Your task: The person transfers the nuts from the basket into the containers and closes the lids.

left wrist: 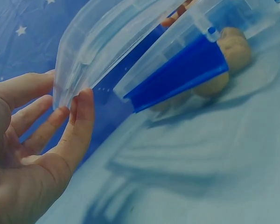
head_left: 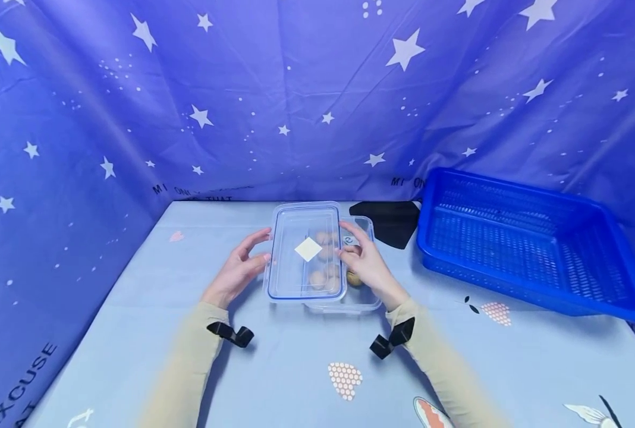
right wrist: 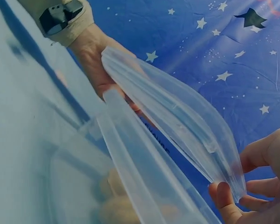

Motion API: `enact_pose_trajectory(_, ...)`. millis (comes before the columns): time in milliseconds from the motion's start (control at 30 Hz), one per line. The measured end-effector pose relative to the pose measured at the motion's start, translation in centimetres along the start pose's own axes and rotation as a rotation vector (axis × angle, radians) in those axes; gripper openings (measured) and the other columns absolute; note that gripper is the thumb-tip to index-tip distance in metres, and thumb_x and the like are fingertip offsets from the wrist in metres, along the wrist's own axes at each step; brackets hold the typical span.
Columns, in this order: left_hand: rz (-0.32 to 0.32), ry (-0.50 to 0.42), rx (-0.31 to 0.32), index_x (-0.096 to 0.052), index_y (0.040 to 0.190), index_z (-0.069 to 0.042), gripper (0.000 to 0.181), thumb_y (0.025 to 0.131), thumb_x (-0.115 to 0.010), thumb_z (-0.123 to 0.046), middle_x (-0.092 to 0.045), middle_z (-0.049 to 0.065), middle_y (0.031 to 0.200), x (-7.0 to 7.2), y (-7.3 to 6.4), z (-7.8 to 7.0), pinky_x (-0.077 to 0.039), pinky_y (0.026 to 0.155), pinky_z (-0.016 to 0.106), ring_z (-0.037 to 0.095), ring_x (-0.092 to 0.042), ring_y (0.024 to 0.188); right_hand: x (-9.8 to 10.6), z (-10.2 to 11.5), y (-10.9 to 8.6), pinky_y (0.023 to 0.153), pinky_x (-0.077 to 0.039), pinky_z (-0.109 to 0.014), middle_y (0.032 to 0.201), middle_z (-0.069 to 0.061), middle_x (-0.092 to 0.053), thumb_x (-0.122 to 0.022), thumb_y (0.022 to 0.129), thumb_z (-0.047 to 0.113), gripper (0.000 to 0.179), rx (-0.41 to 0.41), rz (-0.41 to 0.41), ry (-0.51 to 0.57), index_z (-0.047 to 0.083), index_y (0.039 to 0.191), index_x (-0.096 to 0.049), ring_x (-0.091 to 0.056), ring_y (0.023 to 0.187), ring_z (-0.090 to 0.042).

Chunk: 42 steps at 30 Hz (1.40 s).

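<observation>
A clear plastic lid [head_left: 288,279] with a blue seal line and a white diamond-shaped sticker [head_left: 308,249] is held between both hands. My left hand [head_left: 233,270] pinches its left edge, thumb and fingertips on the rim. On the opposite edge, my right hand [head_left: 370,264] grips it in the same way. Below and slightly right stands a clear food container [head_left: 344,308] with several round brown things [head_left: 354,278] inside. In the left wrist view a gap separates the lid [left wrist: 72,60] from the container [left wrist: 149,65]. The lid covers much of the container in the head view.
A large blue plastic basket [head_left: 510,285] stands on the right of the table. Behind the container lies a flat black piece [head_left: 389,220]. A light blue patterned cloth [head_left: 285,368] covers the table, and a blue star-printed curtain [head_left: 296,89] hangs behind.
</observation>
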<state>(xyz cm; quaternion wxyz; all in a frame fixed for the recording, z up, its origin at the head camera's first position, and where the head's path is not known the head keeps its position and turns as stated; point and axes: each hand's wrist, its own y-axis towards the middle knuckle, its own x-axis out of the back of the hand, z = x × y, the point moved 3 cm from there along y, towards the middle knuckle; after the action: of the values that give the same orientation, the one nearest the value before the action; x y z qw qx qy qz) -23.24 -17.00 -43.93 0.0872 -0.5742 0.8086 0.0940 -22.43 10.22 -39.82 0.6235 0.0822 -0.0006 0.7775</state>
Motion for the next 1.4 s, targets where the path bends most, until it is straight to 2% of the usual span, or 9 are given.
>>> enact_pose_trajectory(100,0.009,-0.020,-0.019,-0.033,0.149,-0.006,0.060,0.094,-0.053,0.005,-0.029,0.015,0.146,-0.9,0.7,0.0,-0.051,0.092,0.036,0.022,-0.059,0.098,1.0,0.0,0.1,0.057,-0.043,-0.014,0.148,-0.017,-0.028,-0.058,0.090,-0.005,0.061,0.014,-0.015,-0.008,0.003,0.147,-0.036,-0.058,0.083,-0.012)
enact_pose_trajectory(267,0.001,-0.045,-0.025,-0.032,0.150,-0.004,0.061,0.094,-0.052,0.008,-0.031,0.016,0.145,-2.2,1.3,0.3,-0.051,0.092,0.037,0.024,-0.059,0.099,2.4,-0.3,0.3,0.077,-0.050,-0.016,0.138,-0.021,-0.040,-0.058,0.090,-0.005,0.060,0.014,-0.039,-0.047,0.003,0.146,-0.037,-0.060,0.099,-0.026)
enact_pose_trajectory(400,-0.001,-0.054,-0.017,-0.032,0.150,-0.004,0.061,0.093,-0.052,0.009,-0.031,0.017,0.145,-3.1,1.4,0.7,-0.051,0.092,0.035,0.024,-0.058,0.100,3.3,-0.7,0.1,0.078,-0.048,-0.014,0.126,-0.024,-0.047,-0.059,0.090,-0.005,0.060,-0.003,-0.058,-0.075,0.003,0.145,-0.039,-0.058,0.099,-0.030)
enact_pose_trajectory(667,-0.003,-0.053,-0.025,-0.031,0.150,-0.004,0.066,0.090,-0.053,0.012,-0.033,0.018,0.144,-4.6,1.5,0.5,-0.052,0.090,0.032,0.014,-0.063,0.091,5.1,-0.4,-0.7,0.081,-0.047,-0.015,0.129,-0.025,-0.046,-0.055,0.089,-0.009,0.060,0.027,-0.027,-0.050,0.001,0.147,-0.038,-0.057,0.100,-0.021)
enact_pose_trajectory(800,-0.009,-0.020,-0.035,-0.033,0.150,-0.006,0.070,0.088,-0.056,0.015,-0.034,0.017,0.142,-5.2,1.8,-0.2,-0.053,0.088,0.030,0.015,-0.063,0.090,5.9,0.1,-1.1,0.080,-0.048,-0.016,0.135,-0.025,-0.043,-0.052,0.088,-0.011,0.064,0.047,0.009,-0.039,0.001,0.149,-0.034,-0.056,0.100,-0.016)
enact_pose_trajectory(1067,-0.016,0.184,-0.073,-0.036,0.149,-0.009,0.072,0.085,-0.060,0.012,-0.040,0.015,0.141,-6.0,2.4,-2.5,-0.054,0.085,0.031,0.016,-0.062,0.091,7.2,1.8,-1.2,0.076,-0.050,-0.017,0.136,-0.021,-0.039,-0.052,0.086,-0.017,0.071,0.165,0.088,-0.049,0.006,0.151,-0.031,-0.056,0.092,-0.014)
enact_pose_trajectory(1233,0.028,0.187,-0.103,-0.035,0.151,-0.011,0.072,0.086,-0.058,0.010,-0.044,0.016,0.130,-6.2,3.0,-3.9,-0.053,0.089,0.037,0.019,-0.060,0.094,7.6,2.8,-1.0,0.076,-0.049,-0.016,0.121,-0.018,-0.043,-0.059,0.085,-0.016,0.077,0.200,0.078,-0.086,0.010,0.152,-0.031,-0.052,0.090,-0.014)
enact_pose_trajectory(1400,0.062,0.155,-0.112,-0.032,0.151,-0.008,0.066,0.091,-0.053,0.009,-0.044,0.018,0.124,-6.5,3.0,-4.7,-0.051,0.092,0.047,0.029,-0.057,0.103,8.1,3.5,-1.0,0.085,-0.045,-0.019,0.116,-0.018,-0.046,-0.063,0.086,-0.010,0.077,0.234,0.060,-0.142,0.013,0.152,-0.031,-0.050,0.097,-0.022)
